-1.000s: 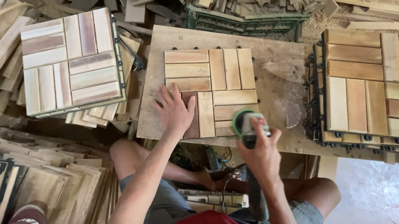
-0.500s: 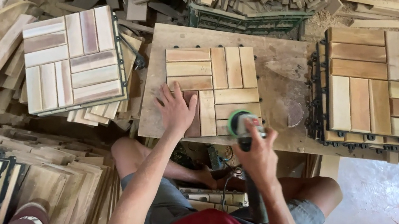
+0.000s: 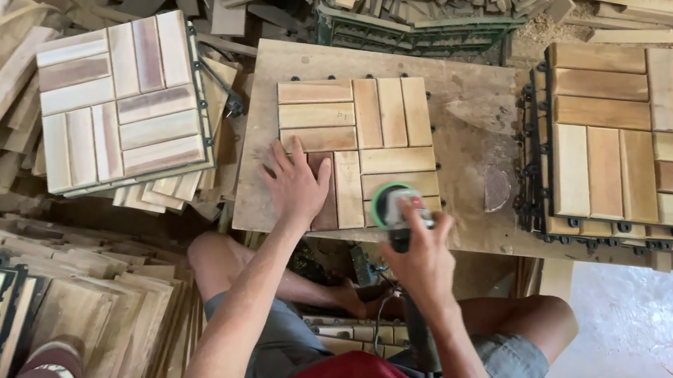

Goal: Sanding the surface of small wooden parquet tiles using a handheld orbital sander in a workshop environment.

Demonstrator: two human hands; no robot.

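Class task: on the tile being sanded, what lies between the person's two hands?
In the head view, only wooden slats of the tile lie between the left hand and the right hand gripping the sander.

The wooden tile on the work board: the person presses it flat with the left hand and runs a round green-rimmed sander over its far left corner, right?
Not quite. The head view shows the sander on the near right part of the wooden tile, not its far left corner. The rest holds: the left hand lies flat on the tile and the right hand grips the sander.
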